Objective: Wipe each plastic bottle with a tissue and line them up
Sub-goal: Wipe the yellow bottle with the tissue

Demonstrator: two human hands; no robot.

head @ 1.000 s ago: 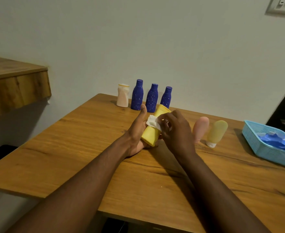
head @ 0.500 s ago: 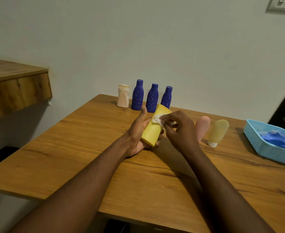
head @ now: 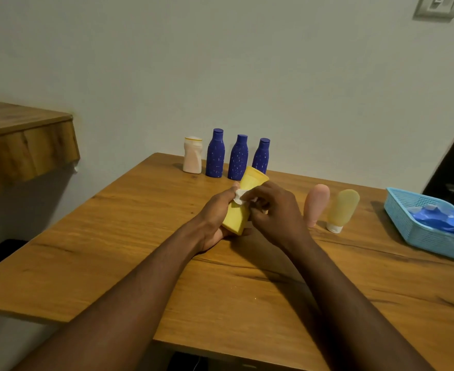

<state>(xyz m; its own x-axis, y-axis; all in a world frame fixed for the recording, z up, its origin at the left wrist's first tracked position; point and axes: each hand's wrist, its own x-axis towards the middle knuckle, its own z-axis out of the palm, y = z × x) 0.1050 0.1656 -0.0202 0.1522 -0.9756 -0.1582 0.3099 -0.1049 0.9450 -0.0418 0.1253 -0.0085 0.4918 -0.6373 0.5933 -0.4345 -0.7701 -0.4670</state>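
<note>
Over the bench (head: 140, 236), the left hand (head: 215, 218) grips a tilted yellow bottle (head: 243, 207). Its right hand (head: 276, 212) pinches a tissue (head: 239, 196) against it. Four bottles (head: 237, 156) line the far edge.

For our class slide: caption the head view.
Left hand grips yellow bottle; right hand presses tissue to it.

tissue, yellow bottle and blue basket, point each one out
tissue (head: 239, 197): head view, on its crumpled white middle.
yellow bottle (head: 255, 180): head view, on the bare upper part of its body.
blue basket (head: 431, 241): head view, on its near mesh wall.
</note>
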